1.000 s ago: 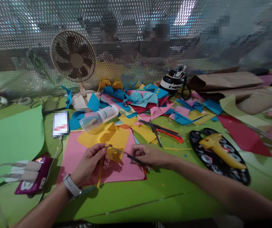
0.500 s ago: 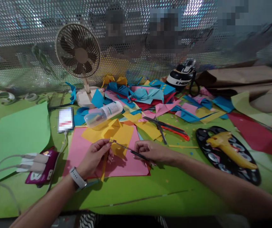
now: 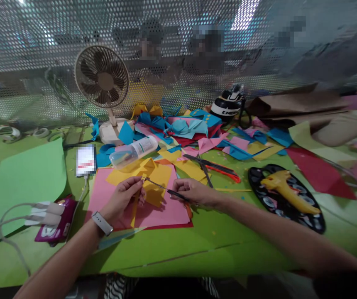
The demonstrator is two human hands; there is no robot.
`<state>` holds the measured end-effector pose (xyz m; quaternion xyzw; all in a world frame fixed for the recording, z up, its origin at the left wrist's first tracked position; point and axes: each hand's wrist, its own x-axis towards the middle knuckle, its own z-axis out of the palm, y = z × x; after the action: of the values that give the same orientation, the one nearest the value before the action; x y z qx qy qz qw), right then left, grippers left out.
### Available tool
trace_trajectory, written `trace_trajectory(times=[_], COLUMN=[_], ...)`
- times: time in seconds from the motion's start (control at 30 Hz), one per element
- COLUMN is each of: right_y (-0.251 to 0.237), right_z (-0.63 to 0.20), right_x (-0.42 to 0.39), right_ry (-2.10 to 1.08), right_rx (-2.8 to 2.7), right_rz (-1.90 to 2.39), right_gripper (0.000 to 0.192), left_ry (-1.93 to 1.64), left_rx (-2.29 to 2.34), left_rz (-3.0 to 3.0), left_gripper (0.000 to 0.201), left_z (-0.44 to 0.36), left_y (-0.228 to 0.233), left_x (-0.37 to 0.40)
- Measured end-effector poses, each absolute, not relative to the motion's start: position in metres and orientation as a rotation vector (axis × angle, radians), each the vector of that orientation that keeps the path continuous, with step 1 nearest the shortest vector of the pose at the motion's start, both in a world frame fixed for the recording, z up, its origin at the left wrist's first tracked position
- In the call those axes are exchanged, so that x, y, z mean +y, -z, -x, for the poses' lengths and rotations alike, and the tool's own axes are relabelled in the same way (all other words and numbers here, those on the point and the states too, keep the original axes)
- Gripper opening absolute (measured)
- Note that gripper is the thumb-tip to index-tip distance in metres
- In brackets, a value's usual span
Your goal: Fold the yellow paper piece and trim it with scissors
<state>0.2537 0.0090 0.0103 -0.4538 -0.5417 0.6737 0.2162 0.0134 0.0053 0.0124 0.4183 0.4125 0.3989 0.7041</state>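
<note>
My left hand (image 3: 125,197) is closed in a pinch on a narrow yellow paper strip (image 3: 134,214), whose tail hangs below the fingers. Closed around a slim metal tool with a dark handle (image 3: 177,194) is my right hand (image 3: 189,191); the tool's exact kind is unclear. Its thin tip points left and meets the strip's upper end at my left fingertips. Both hands are above a pink paper sheet (image 3: 169,216), with folded yellow paper (image 3: 156,193) on it behind them. Red paper shows under the pink sheet's front edge.
Beyond the hands lie a clear bottle (image 3: 135,151), scissors (image 3: 204,170) and an orange-handled cutter (image 3: 225,172). A yellow glue gun (image 3: 290,192) rests on a black palette (image 3: 257,187) at right. Left are a phone (image 3: 86,160), purple pack (image 3: 68,214) and fan (image 3: 105,81).
The view has shifted slightly, so things on the right appear farther left. Both hands keep their grips, and the tool's tip stays at the strip.
</note>
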Motion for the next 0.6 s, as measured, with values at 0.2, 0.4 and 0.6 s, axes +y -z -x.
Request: trace_trajectory(times=[0.2,0.4,0.6], right_y=[-0.019,-0.035,-0.04], right_z=[-0.256,-0.264,-0.272], right_x=[0.014,0.014,0.014], right_ry=[-1.764,-1.65,-1.608], right_rx=[-1.439,-1.402,-1.429], right_rz=[1.242,1.244,1.234], right_gripper=[0.044,0.046,0.046], left_ry=[-0.886,-0.922,-0.893], left_rx=[0.913,0.911,0.881], left_rz=[-0.91,-0.922,-0.891], left_gripper=[0.031,0.027,0.031], left_z=[-0.008,-0.007,-0.007], left_y=[-0.017,-0.022,-0.024], left_x=[0.009,0.005,0.003])
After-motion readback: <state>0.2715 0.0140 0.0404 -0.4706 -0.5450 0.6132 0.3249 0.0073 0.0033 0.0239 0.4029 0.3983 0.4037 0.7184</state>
